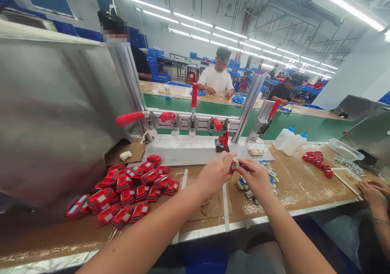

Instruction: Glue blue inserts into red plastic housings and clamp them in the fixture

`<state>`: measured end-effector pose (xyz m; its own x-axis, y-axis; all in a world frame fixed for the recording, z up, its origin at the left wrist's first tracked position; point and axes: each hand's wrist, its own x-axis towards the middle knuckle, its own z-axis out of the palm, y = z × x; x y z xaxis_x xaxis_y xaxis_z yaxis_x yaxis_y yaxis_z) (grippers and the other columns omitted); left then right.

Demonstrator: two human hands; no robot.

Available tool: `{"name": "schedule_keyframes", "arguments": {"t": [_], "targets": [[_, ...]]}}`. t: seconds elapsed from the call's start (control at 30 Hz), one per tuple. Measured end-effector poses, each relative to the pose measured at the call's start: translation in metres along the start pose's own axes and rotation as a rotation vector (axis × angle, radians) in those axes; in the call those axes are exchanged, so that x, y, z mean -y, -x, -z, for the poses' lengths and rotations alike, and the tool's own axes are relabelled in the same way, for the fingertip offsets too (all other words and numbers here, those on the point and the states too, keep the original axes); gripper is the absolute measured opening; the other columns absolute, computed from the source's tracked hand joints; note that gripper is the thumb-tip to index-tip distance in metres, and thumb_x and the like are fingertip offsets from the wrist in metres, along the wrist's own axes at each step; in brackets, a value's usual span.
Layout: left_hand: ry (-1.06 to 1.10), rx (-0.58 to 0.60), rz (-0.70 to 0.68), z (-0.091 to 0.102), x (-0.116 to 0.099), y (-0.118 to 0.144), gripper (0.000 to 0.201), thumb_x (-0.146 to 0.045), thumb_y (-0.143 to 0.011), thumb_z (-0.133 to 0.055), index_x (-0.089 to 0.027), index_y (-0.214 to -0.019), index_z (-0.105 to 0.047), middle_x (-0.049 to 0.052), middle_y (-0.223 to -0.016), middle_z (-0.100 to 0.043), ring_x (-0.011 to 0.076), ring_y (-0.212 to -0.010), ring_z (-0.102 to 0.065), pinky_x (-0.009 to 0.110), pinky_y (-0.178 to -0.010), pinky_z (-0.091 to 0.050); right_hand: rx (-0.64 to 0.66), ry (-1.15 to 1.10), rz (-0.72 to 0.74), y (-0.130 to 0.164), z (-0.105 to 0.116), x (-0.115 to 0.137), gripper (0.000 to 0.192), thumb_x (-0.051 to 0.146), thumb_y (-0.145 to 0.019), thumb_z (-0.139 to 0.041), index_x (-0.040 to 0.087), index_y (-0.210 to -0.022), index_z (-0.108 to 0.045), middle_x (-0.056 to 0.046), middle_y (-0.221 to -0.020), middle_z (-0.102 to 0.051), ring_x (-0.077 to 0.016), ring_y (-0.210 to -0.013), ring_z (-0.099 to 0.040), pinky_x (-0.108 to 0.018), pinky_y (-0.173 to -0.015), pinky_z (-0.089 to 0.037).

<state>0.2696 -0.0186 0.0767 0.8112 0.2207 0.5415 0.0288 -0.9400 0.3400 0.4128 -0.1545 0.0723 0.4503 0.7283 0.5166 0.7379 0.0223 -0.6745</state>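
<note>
Both hands, left hand (215, 172) and right hand (256, 176), pinch one small red part (232, 166) between closed fingertips.

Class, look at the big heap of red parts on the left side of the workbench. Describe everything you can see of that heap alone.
The heap of red parts is a loose pile of many small, flat, roughly rectangular pieces that look like moulded plastic, several with grey or blue insets on their faces. They lie jumbled and overlapping at all angles on the worn brown workbench, beside the curved metal sheet. No hand touches the pile; the left hand is off to its right.
</note>
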Motion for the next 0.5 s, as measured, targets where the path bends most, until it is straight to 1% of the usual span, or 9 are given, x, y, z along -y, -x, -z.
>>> {"name": "schedule_keyframes", "arguments": {"t": [0.07, 0.13, 0.2, 0.27, 0.33, 0.4, 0.5], "targets": [[-0.099, 0.046, -0.077, 0.000, -0.006, -0.010, 0.048, -0.006, -0.086, -0.060, -0.022, -0.128, -0.046, 0.008, -0.110, -0.061, 0.0274, -0.104, -0.064, 0.040, -0.088, -0.056, -0.035, -0.008, 0.003, 0.000, 0.004, -0.007, 0.023, 0.039, -0.090, -0.072, 0.026, -0.106, -0.083, -0.006, -0.094, -0.078, -0.0215, -0.081, -0.070, -0.033, -0.076, -0.056], [-0.189, 0.067, -0.133, -0.002, -0.011, -0.022, 0.040, -0.006, -0.090, -0.054, -0.020, -0.126, -0.047, 0.008, -0.104, -0.060, 0.0262, -0.098, -0.064, 0.039, -0.084, -0.056, -0.073, -0.039, -0.008, -0.002, 0.007, -0.014, 0.023, 0.038, -0.089, -0.072, 0.024, -0.103, -0.083, -0.006, -0.091, -0.078, -0.0203, -0.076, -0.069, -0.032, -0.072, -0.056], [-0.271, 0.074, -0.182, -0.007, -0.014, -0.037, 0.037, -0.006, -0.093, -0.048, -0.018, -0.127, -0.047, 0.008, -0.101, -0.059, 0.0251, -0.095, -0.063, 0.038, -0.083, -0.055, -0.124, -0.092, -0.037, -0.006, 0.010, -0.022, 0.025, 0.039, -0.088, -0.072, 0.022, -0.103, -0.083, -0.007, -0.091, -0.078, -0.0199, -0.074, -0.069, -0.031, -0.069, -0.055], [-0.366, 0.099, -0.241, -0.013, -0.018, -0.056, 0.038, -0.005, -0.094, -0.046, -0.016, -0.131, -0.045, 0.009, -0.103, -0.059, 0.0253, -0.096, -0.062, 0.038, -0.085, -0.054, -0.169, -0.152, -0.081, -0.011, 0.015, -0.031, 0.028, 0.039, -0.087, -0.071, 0.020, -0.105, -0.082, -0.007, -0.094, -0.079, -0.0208, -0.076, -0.070, -0.032, -0.071, -0.056], [-0.473, 0.141, -0.298, -0.019, -0.023, -0.076, 0.041, -0.006, -0.096, -0.045, -0.015, -0.135, -0.044, 0.011, -0.105, -0.060, 0.0263, -0.097, -0.061, 0.038, -0.084, -0.053, -0.172, -0.192, -0.138, -0.018, 0.022, -0.039, 0.030, 0.038, -0.086, -0.069, 0.020, -0.107, -0.081, -0.007, -0.093, -0.080, -0.0222, -0.079, -0.072, -0.033, -0.074, -0.056], [-0.564, 0.186, -0.354, -0.025, -0.031, -0.096, 0.040, -0.009, -0.098, -0.044, -0.016, -0.137, -0.044, 0.011, -0.105, -0.061, 0.0266, -0.097, -0.061, 0.038, -0.083, -0.053, -0.148, -0.209, -0.201, -0.026, 0.030, -0.048, 0.028, 0.033, -0.083, -0.069, 0.019, -0.104, -0.081, -0.005, -0.087, -0.080, -0.0228, -0.079, -0.072, -0.032, -0.073, -0.055], [-0.612, 0.241, -0.479, -0.037, -0.042, -0.120, 0.034, -0.011, -0.100, -0.042, -0.019, -0.132, -0.049, 0.011, -0.107, -0.062, 0.0262, -0.099, -0.062, 0.038, -0.085, -0.052, -0.154, -0.280, -0.277, -0.037, 0.041, -0.066, 0.021, 0.026, -0.073, -0.070, 0.017, -0.091, -0.080, -0.003, -0.082, -0.079, -0.0224, -0.081, -0.069, -0.029, -0.071, -0.052]]}}
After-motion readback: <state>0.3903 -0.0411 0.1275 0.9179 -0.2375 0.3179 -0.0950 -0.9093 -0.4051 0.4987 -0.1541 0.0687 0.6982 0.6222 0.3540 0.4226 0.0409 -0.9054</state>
